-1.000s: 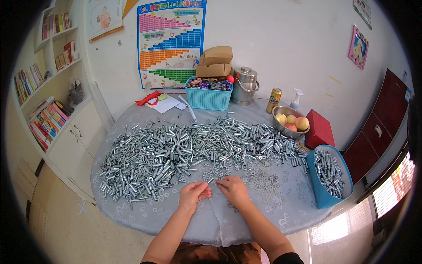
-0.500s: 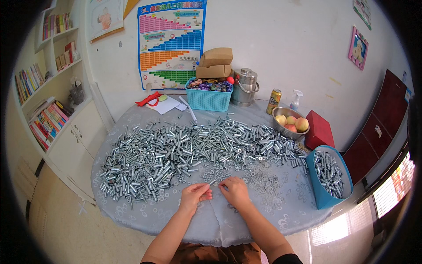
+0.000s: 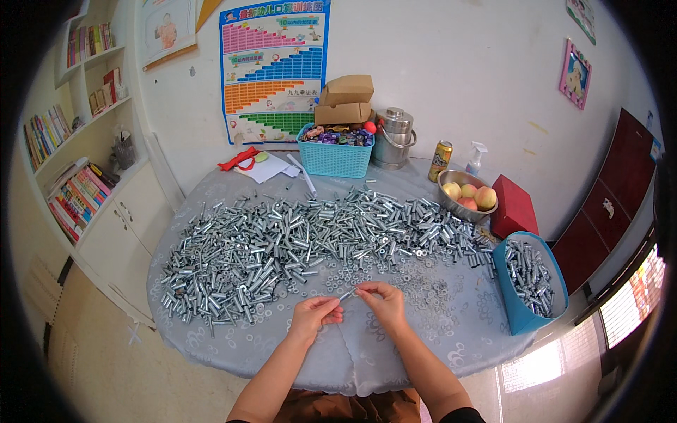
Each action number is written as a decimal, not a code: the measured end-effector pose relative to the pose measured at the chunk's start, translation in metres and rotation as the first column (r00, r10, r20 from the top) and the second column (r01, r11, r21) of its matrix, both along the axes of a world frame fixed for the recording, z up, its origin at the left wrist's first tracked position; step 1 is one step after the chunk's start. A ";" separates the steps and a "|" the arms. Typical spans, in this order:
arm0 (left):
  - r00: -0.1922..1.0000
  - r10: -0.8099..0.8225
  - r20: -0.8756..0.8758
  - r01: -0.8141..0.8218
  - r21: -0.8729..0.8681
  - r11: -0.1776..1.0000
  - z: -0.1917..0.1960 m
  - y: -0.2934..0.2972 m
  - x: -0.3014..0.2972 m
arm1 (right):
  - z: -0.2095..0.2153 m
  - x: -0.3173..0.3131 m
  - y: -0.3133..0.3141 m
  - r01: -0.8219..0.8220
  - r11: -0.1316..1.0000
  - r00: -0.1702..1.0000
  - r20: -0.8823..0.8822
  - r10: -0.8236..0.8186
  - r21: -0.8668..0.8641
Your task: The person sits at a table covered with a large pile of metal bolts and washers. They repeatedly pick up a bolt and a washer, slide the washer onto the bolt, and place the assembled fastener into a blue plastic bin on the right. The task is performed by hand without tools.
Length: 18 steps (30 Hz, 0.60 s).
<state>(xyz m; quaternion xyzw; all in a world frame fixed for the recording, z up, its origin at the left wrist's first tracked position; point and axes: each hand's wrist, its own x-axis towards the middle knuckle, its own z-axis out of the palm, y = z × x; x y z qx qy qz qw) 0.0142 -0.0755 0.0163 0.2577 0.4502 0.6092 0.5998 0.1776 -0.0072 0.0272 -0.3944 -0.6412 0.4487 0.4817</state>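
Observation:
Between my two hands, above the near part of the table, is a slim silver metal bolt [image 3: 346, 295], tilted up to the right. My left hand [image 3: 314, 317] pinches its lower end between thumb and fingers. At the upper end the thumb and forefinger of my right hand [image 3: 384, 306] close on the tip; whether a small nut or washer is there is too small to tell. Just beyond my hands lie loose washers and nuts [image 3: 419, 287]. Behind them spreads a wide heap of silver bolts and metal sleeves [image 3: 261, 243].
A blue bin [image 3: 518, 317] filled with similar metal pieces stands at the table's right edge. Farther back are a steel bowl [image 3: 451, 200] of fruit, a red box [image 3: 513, 208], a drink can [image 3: 440, 161], a spray bottle [image 3: 475, 158], a steel pot [image 3: 392, 144] and a turquoise basket [image 3: 331, 164].
My right hand has shifted slightly up, and its thumb and forefinger now meet the bolt's upper end. The bolt shows more clearly between the hands. My left hand has barely moved.

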 end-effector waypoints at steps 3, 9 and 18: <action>1.000 -0.022 -0.005 0.022 0.000 1.000 -0.003 0.002 0.000 | 0.001 0.000 0.000 -0.004 0.999 1.000 0.029 0.002 0.053; 0.999 -0.012 0.036 0.012 -0.011 1.000 -0.004 0.002 -0.001 | 0.002 0.001 -0.004 -0.032 0.986 0.991 0.132 0.010 0.163; 0.998 0.032 0.058 -0.033 0.011 0.999 -0.004 0.003 -0.001 | -0.006 0.007 0.009 -0.075 0.854 0.865 0.460 -0.201 0.514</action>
